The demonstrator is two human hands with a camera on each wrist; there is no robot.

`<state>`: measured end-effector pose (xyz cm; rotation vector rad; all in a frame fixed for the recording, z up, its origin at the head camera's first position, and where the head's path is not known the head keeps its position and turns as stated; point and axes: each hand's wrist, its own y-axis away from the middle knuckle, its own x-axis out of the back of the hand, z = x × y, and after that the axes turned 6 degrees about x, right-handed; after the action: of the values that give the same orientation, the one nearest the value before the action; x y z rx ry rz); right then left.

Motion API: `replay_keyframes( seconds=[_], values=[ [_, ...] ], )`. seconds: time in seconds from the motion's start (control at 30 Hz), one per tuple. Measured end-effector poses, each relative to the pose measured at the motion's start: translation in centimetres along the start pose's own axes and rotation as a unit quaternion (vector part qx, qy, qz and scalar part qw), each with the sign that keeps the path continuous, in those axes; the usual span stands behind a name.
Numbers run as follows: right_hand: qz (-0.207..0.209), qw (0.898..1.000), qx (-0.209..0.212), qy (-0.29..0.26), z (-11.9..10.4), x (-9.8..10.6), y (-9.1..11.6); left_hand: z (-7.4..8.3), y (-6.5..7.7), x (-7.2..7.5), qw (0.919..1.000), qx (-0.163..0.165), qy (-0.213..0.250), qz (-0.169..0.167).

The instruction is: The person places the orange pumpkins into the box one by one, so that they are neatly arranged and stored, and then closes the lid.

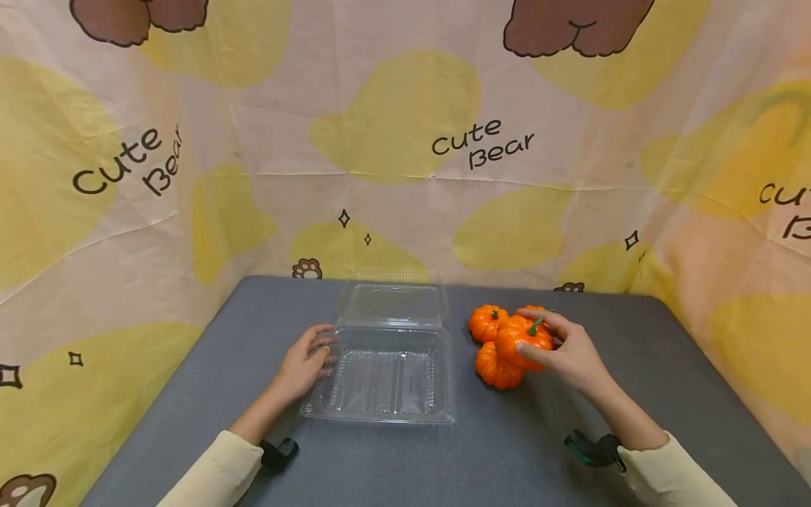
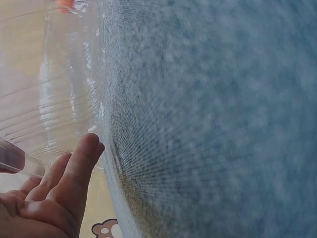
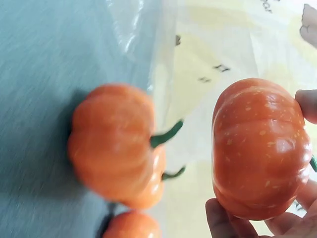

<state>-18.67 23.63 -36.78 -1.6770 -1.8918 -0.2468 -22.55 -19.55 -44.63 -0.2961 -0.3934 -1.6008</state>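
A clear plastic clamshell container (image 1: 380, 418) lies on the table with its lid (image 1: 394, 304) folded back. At its left side is my left hand (image 1: 305, 365), pinching the rim; in the left wrist view the thumb shows through the plastic and the fingers (image 2: 74, 178) lie along the outer wall. My right hand (image 1: 573, 353) grips a small orange pumpkin (image 3: 260, 148) with a green stem, raised off the table. Below and behind it sit more orange pumpkins: one at the front (image 1: 497, 370), one at the back left (image 1: 486, 322), and one mostly hidden behind the held pumpkin.
The grey table (image 1: 380, 465) meets a fabric backdrop (image 1: 393, 225) with yellow patches and "Cute Bear" lettering at its back and sides. Dark wrist devices sit on the left wrist (image 1: 279, 454) and right wrist (image 1: 595, 448).
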Motion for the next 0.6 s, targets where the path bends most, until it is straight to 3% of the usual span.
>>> replay_keyframes(
  seconds=[0.43,0.6],
  values=[
    [-0.012,0.997,-0.002,-0.072,-2.6,-4.1,-1.7,-0.1,-0.1,-0.3,0.9997,0.014,0.013,0.013],
    [-0.018,0.996,0.020,-0.082,-3.5,-5.9,-2.2,0.0,0.0,-0.4,0.9997,0.016,0.011,0.015]
  ],
)
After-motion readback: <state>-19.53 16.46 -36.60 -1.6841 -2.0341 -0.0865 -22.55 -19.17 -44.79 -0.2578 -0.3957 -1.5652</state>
